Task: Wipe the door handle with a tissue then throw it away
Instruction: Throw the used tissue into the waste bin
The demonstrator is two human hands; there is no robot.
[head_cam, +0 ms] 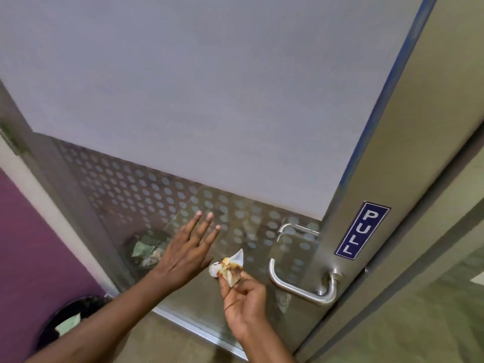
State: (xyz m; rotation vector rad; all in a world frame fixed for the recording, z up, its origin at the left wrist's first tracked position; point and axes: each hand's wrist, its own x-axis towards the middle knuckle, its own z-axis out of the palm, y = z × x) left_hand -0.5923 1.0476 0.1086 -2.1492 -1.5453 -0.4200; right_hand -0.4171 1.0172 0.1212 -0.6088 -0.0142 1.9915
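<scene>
Our right hand (242, 294), low in the middle of the frame, pinched a crumpled, stained tissue (229, 265) between thumb and fingertips, just left of the steel door handle (303, 284) and apart from it. Our left hand (186, 252) lay open, fingers spread, flat toward the dotted glass door (183, 100). At right, a blue sign (361, 230) read "PULL".

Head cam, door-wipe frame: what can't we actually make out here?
- Bin: cut by the left arm and lower frame edge; contents unclear.
- Tissue: crumpled in the right hand, fingers cover its lower part.
- Left hand: open, motion-blurred; contact with the glass unclear.
- Handle: cleanliness too fine to judge.
- Behind the glass: only blurred reflections.
</scene>
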